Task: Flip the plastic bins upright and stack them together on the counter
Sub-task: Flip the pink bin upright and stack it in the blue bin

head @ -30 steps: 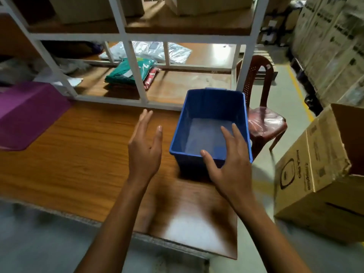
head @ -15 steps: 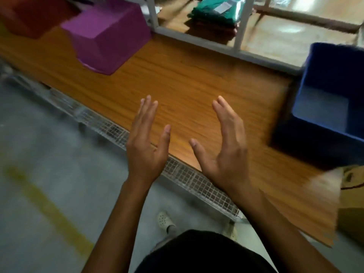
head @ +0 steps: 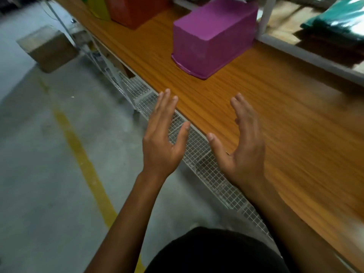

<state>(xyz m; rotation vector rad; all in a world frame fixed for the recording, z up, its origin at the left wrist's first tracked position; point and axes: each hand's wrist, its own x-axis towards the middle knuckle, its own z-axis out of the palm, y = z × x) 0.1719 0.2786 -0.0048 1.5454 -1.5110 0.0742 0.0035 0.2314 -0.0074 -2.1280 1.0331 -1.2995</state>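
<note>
We hold our left hand [head: 163, 138] and right hand [head: 244, 146] wide, empty, palms facing, presumably to clasp the inverted purple bin [head: 212, 36] on the counter [head: 285, 119] at 12 o'clock.

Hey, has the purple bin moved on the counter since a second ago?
No. The purple bin still sits upside down on the counter beside the white shelf post; only the camera has swung toward it.
</note>
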